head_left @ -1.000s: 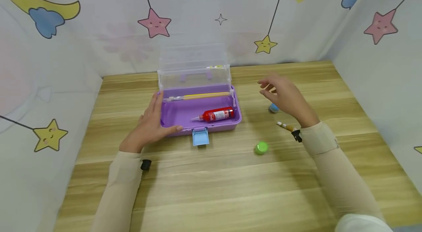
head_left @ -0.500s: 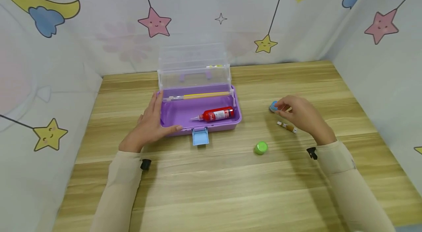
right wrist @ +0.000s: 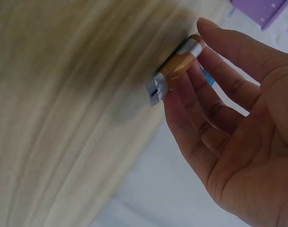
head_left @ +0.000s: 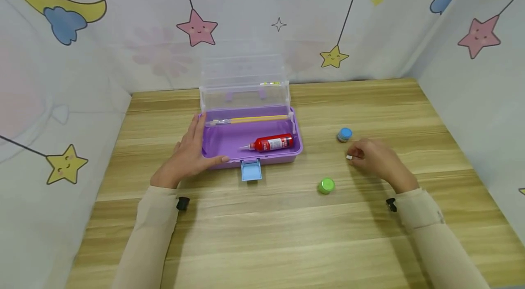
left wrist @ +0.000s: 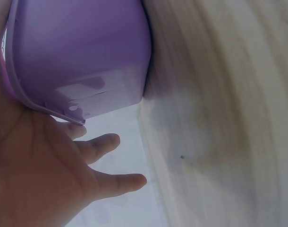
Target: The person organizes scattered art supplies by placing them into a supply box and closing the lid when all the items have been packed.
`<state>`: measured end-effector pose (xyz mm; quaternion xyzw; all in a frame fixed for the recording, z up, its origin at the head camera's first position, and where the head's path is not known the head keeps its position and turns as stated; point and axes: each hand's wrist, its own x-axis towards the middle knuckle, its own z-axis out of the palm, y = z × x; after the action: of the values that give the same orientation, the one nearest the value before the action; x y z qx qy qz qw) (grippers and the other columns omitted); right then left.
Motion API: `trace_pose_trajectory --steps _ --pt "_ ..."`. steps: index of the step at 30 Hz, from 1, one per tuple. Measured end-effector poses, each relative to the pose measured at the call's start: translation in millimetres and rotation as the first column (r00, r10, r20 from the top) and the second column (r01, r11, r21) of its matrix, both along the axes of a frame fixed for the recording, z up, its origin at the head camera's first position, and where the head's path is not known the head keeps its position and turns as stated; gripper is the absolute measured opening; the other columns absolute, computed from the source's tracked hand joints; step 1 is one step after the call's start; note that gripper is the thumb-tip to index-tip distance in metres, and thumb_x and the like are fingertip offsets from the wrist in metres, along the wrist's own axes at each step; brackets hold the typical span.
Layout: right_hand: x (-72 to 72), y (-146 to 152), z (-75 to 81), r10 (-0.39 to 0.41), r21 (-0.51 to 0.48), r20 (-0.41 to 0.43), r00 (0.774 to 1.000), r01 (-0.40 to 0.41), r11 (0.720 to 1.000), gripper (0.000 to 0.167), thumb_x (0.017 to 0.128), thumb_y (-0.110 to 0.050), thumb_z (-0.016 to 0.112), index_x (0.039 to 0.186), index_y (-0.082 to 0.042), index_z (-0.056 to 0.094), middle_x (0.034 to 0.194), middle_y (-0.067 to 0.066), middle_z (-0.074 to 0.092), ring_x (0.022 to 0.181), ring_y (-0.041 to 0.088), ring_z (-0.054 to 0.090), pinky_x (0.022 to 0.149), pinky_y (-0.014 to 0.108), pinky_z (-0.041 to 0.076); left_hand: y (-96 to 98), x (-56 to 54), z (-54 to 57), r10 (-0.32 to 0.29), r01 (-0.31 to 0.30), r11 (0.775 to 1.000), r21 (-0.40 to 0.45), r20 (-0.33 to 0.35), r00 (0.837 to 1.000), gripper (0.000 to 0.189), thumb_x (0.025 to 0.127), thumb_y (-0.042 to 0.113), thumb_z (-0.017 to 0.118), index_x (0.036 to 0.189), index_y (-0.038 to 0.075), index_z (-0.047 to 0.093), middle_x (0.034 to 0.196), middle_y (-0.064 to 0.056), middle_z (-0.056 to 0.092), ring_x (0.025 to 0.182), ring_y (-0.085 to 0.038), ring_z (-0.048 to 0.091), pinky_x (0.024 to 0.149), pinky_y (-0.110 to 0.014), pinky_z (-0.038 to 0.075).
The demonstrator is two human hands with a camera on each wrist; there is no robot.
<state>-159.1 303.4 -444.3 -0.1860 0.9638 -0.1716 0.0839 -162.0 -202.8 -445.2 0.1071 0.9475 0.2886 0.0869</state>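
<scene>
A purple box (head_left: 221, 136) stands with its clear lid (head_left: 244, 70) raised. My left hand (head_left: 184, 154) rests against its left end, fingers spread, thumb lying along the front rim. Inside the box are a red bottle (head_left: 272, 143) with a pointed nozzle and paintbrushes (head_left: 254, 119). On the table to the right, my right hand (head_left: 375, 159) pinches a small brown paint tube (right wrist: 178, 66) between thumb and fingers. Only its white end shows in the head view; the right wrist view shows its flat crimped end.
A blue-lidded jar (head_left: 344, 134) stands just behind my right hand. Nearer the front is a green jar (head_left: 326, 185). A blue latch (head_left: 251, 170) hangs off the box front. A thin yellow-marked item (head_left: 270, 83) lies in the clear upper part. Printed curtains surround the table.
My right hand came down past the blue-lidded jar, then moved toward me to the paint tube and took hold of it. My left hand stayed on the box.
</scene>
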Motion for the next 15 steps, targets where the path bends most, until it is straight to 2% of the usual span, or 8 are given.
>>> trace_pose_trajectory --steps 10,15 --pt "0.2 1.3 -3.8 -0.028 -0.005 0.010 1.000 0.028 1.000 0.006 0.090 -0.010 0.076 0.095 -0.007 0.076 0.086 0.001 0.067 0.080 0.017 0.063 0.072 0.039 0.052 0.4 -0.4 -0.5 0.003 -0.003 1.000 -0.008 0.008 1.000 0.132 0.076 0.074 0.073 0.159 0.036 -0.022 0.169 -0.002 -0.021 0.156 -0.042 0.000 0.107 -0.084 0.010" --pt "1.0 1.0 -5.1 -0.012 -0.003 -0.019 1.000 0.012 1.000 0.006 0.090 -0.011 0.076 0.095 -0.009 0.077 0.087 0.000 0.069 0.080 0.017 0.065 0.072 0.040 0.054 0.2 -0.1 -0.7 -0.002 0.002 1.000 -0.007 0.001 1.000 0.132 0.076 0.073 0.073 0.160 0.035 -0.021 0.169 -0.003 -0.020 0.156 -0.043 0.001 0.106 -0.085 0.010"
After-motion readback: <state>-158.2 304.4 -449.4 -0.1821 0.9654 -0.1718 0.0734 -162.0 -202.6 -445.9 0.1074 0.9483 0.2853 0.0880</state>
